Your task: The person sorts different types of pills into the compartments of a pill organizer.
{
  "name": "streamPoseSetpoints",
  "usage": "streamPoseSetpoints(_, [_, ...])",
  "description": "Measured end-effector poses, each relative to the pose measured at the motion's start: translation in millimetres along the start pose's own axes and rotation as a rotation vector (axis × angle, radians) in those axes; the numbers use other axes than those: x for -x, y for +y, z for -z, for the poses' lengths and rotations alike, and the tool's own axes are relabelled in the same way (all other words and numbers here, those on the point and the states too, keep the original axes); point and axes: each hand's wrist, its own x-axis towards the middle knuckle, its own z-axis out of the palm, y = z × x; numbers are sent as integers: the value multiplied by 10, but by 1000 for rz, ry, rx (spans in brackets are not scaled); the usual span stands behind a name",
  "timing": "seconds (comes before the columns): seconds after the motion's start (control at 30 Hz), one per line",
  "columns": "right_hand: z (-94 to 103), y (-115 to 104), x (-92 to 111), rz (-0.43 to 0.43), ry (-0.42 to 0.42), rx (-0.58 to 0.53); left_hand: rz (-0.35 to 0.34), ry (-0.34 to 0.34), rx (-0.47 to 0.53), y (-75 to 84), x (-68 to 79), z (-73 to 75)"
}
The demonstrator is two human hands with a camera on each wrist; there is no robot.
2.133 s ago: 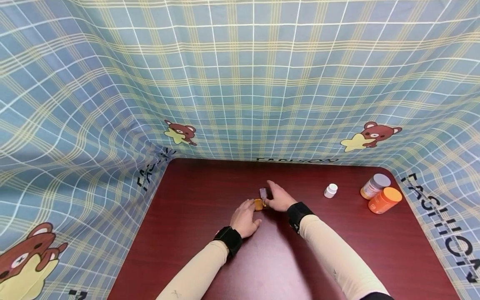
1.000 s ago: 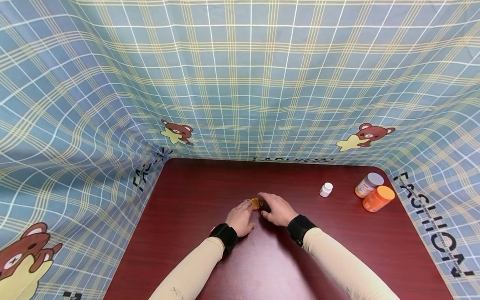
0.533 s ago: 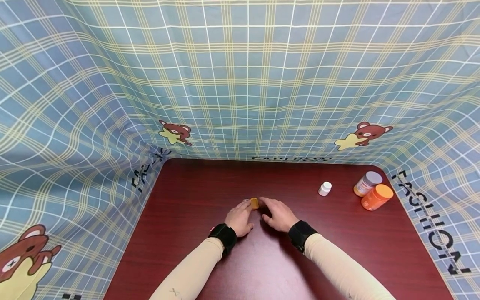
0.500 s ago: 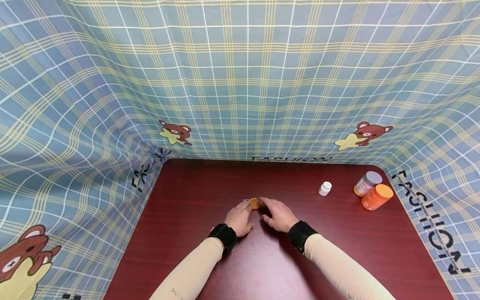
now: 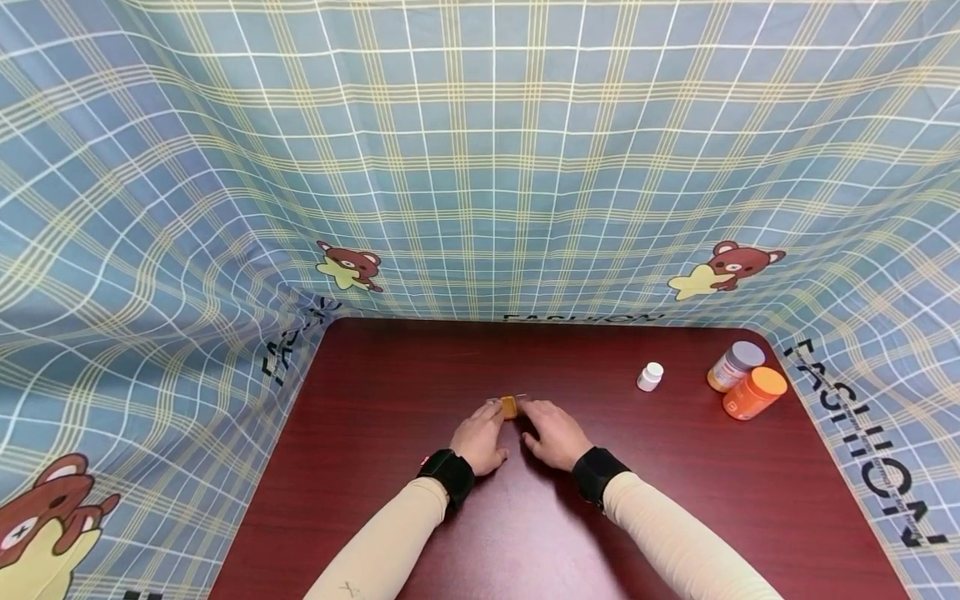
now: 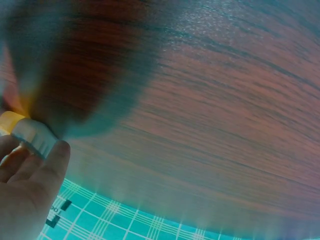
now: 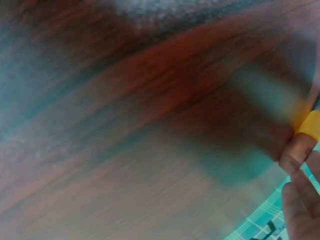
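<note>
A small box with an orange middle section point(image 5: 509, 407) lies on the table between the two hands. Its left end looks pale grey point(image 6: 34, 135) in the left wrist view; the right end looks copper brown point(image 7: 298, 150) in the right wrist view. My left hand point(image 5: 477, 437) touches the left end with its fingers, thumb held apart. Slightly bent fingers of my right hand point(image 5: 557, 433) rest at the right end, thumb also apart. A thin edge point(image 5: 522, 396) shows just behind the right fingertips. From the head, both ends of the box are mostly covered by fingers.
On the dark red table point(image 5: 390, 375), a small white bottle point(image 5: 650, 377) stands right of the hands. Farther right are a grey-lidded jar point(image 5: 736, 367) and an orange jar point(image 5: 754, 393), side by side. Checked cloth point(image 5: 480, 167) with bears walls the back and sides.
A translucent flap beside the box stood up earlier and has gone from sight. The right hand has come back and lower beside the box; the left hand has kept its place on it.
</note>
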Motion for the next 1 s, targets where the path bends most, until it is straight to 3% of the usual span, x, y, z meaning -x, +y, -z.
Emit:
streamPoseSetpoints(0.2, [-48, -67, -65, 6, 72, 57, -24, 39, -16, -26, -6, 12])
streamPoseSetpoints(0.47, [-165, -99, -130, 75, 140, 240, -27, 32, 23, -32, -1, 5])
streamPoseSetpoints(0.77, [-170, -42, -292, 56, 75, 92, -30, 8, 86, -42, 1, 29])
streamPoseSetpoints(1.0, [-178, -5, -304, 41, 101, 8, -30, 10, 95, -64, 19, 21])
